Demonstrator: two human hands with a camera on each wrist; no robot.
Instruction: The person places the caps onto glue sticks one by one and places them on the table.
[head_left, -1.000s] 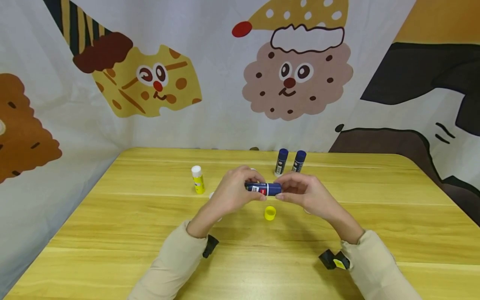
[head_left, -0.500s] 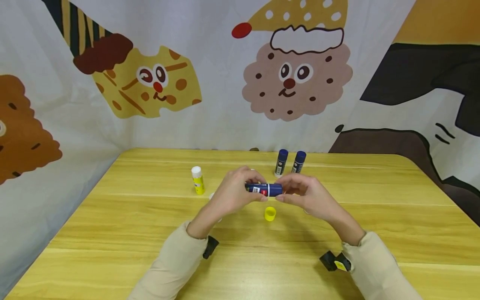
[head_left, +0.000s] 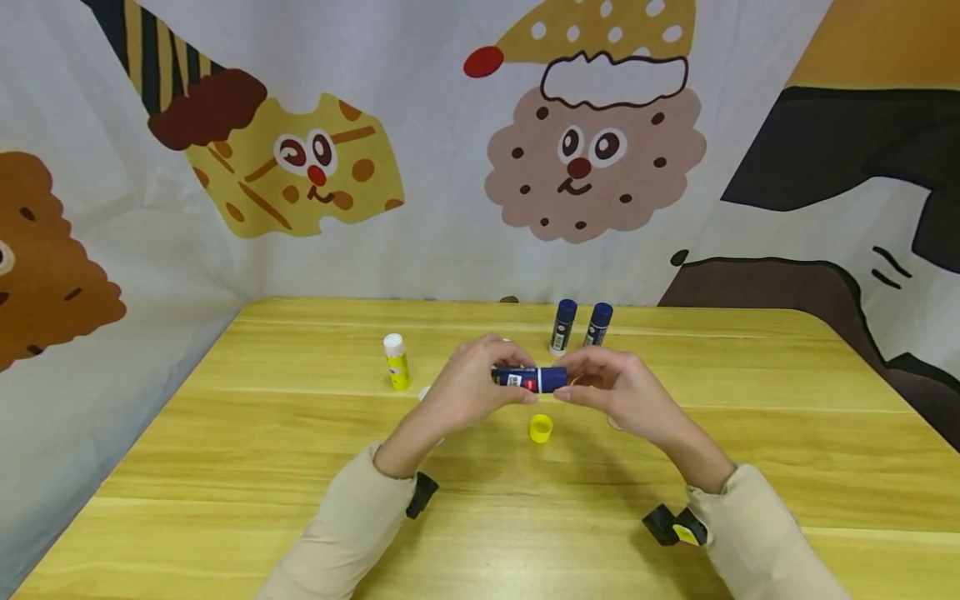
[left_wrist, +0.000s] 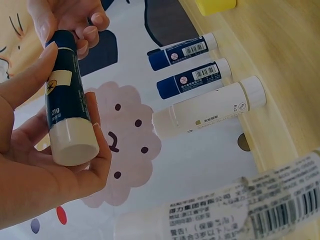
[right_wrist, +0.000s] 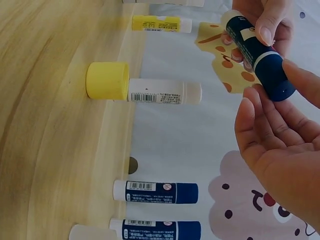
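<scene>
A dark blue glue stick (head_left: 517, 380) with a white base lies level above the table, held between both hands. My left hand (head_left: 467, 385) grips its body, thumb on the near side and fingers curled round it. With thumb and fingers my right hand (head_left: 626, 393) pinches the dark blue cap (right_wrist: 274, 75), which sits on the stick beyond a thin white ring. In the left wrist view the white base (left_wrist: 75, 145) faces the camera. A yellow cap (head_left: 540, 428) stands on the table below the hands, its open end up.
Two blue glue sticks (head_left: 563, 327) stand upright at the back. A yellow glue stick (head_left: 397, 363) with a white cap stands left. White glue sticks (left_wrist: 215, 107), mostly hidden behind the hands in the head view, stand nearby. A printed cloth (head_left: 442, 258) hangs behind the table.
Both hands and the blue glue stick have shifted very slightly to the right. The grip looks the same, and the things on the table have stayed put.
</scene>
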